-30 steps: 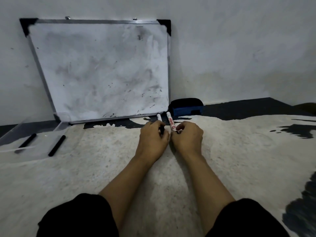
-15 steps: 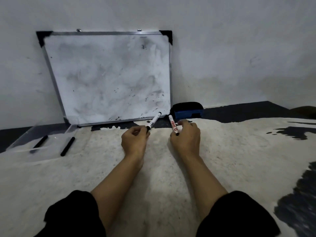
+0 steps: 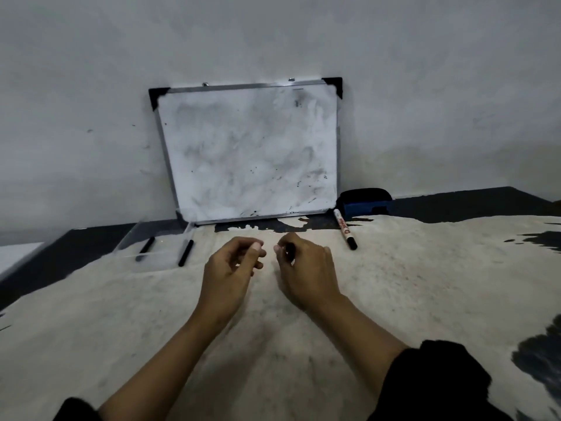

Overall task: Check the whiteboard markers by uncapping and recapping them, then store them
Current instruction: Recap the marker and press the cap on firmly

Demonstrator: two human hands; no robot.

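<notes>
While the right hand (image 3: 306, 268) has its fingers curled round a small black cap or marker and the left hand (image 3: 233, 262) hangs loosely open, the white red-labelled whiteboard marker (image 3: 345, 228) lies right of centre; that dark piece could get lost on the rug.

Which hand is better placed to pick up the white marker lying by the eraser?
Right. The white marker lies on the rug just beyond and to the right of the right hand, near the eraser. The left hand sits farther away and would have to cross over.
</notes>
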